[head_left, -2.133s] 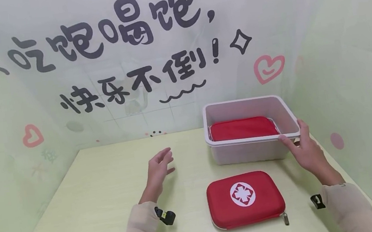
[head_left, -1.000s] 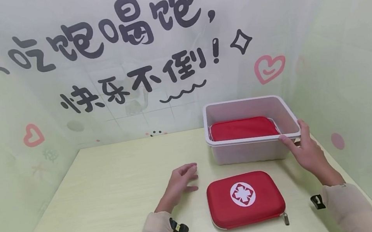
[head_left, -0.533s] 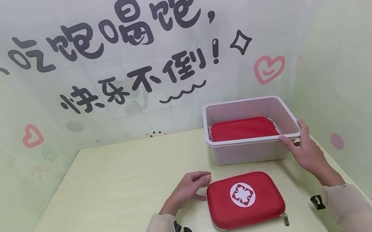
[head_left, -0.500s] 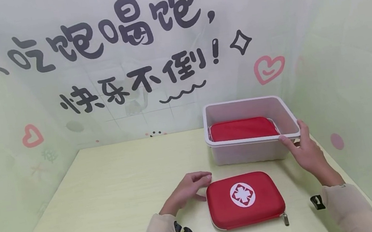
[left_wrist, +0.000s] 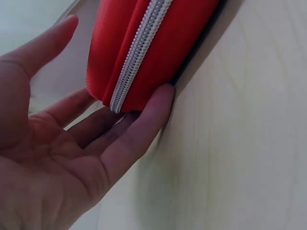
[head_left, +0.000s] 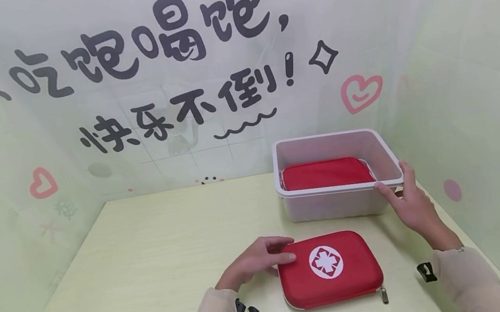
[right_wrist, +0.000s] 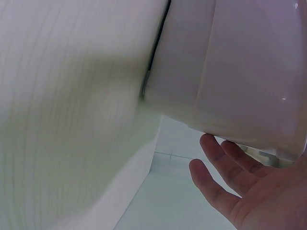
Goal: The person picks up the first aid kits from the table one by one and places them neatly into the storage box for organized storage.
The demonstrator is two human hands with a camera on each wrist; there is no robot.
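A red zippered first aid case (head_left: 305, 288) with a white cross emblem lies flat on the table in the head view. My left hand (head_left: 261, 257) is at its far left corner, thumb over the top edge. In the left wrist view, fingertips touch the end of the case (left_wrist: 148, 57) below the silver zipper, while the thumb stands apart from it. With my right hand (head_left: 414, 208) I hold the near right corner of a pale plastic bin (head_left: 332, 204). Fingers rest along the bin's outer wall (right_wrist: 240, 76) in the right wrist view; the thumb is hidden there.
Inside the bin lies another red case (head_left: 325, 173), its lower part hidden by the front wall. The light wooden table (head_left: 149, 253) reaches back to a printed wall sheet (head_left: 240, 157). Another sheet (head_left: 476, 147) stands close on the right.
My left hand has moved right and toward me, from over the table to the first aid case's corner. The right hand, bin and both cases have stayed in place.
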